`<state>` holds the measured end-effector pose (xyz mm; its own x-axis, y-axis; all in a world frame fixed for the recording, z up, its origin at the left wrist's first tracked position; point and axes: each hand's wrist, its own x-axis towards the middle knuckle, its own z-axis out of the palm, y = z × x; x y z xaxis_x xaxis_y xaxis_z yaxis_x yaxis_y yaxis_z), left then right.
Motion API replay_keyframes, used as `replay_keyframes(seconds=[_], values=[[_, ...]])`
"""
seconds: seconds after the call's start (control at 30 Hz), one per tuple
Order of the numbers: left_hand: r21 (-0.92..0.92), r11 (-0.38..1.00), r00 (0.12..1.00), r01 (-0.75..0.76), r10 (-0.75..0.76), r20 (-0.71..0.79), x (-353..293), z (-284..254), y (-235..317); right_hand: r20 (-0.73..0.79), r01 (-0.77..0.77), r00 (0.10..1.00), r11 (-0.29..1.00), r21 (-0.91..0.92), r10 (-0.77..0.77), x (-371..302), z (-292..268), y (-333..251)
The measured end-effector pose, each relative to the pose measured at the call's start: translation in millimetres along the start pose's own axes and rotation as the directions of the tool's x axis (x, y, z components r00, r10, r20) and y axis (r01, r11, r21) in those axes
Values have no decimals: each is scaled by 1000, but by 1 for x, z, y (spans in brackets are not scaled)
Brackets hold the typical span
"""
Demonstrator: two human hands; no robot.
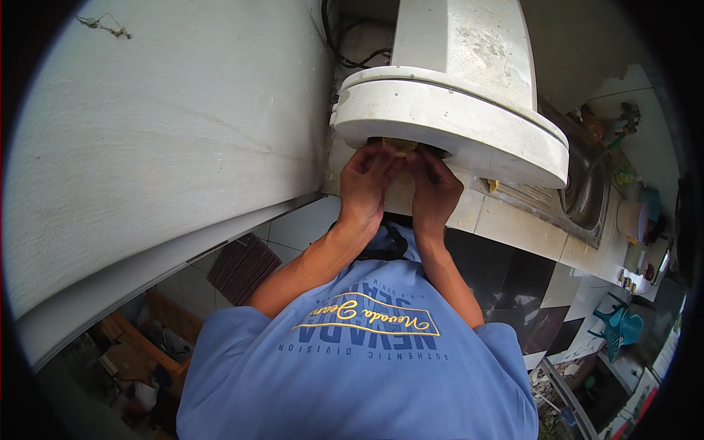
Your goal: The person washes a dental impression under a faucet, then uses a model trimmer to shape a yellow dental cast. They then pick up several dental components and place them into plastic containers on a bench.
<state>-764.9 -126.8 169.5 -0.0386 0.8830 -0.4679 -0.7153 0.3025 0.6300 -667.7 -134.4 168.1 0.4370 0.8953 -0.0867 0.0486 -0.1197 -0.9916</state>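
In front of me stands a large white machine (447, 110) with a rounded, overhanging edge. Just under that edge, both hands meet at a small yellow piece (400, 146), whose kind I cannot make out. The fingers of my left hand (363, 183) are bent and pressed together at its left side. From the other side my right hand (435, 189) pinches at it with curled fingers. The fingertips and part of the yellow piece are hidden in the machine's shadow and behind the hands.
A white wall or panel (176, 139) rises close on my left. To the right, a metal sink (587, 187) is set into the tiled counter (513, 224), with another yellow piece (493, 185) beside its drainer. Black cables (352, 55) run behind the machine. A teal stool (618, 327) stands at far right.
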Motion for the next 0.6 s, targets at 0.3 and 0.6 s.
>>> replay_keyframes(seconds=[0.3, 0.6], values=[[6, 1000, 999, -29, 29, 30, -5, 3, 1, 25, 19, 1000, 997, -70, -18, -1, -1, -6], [25, 1000, 1000, -11, 11, 16, -6, 3, 3, 49, 23, 999, 998, -51, -21, 1, -3, -4]])
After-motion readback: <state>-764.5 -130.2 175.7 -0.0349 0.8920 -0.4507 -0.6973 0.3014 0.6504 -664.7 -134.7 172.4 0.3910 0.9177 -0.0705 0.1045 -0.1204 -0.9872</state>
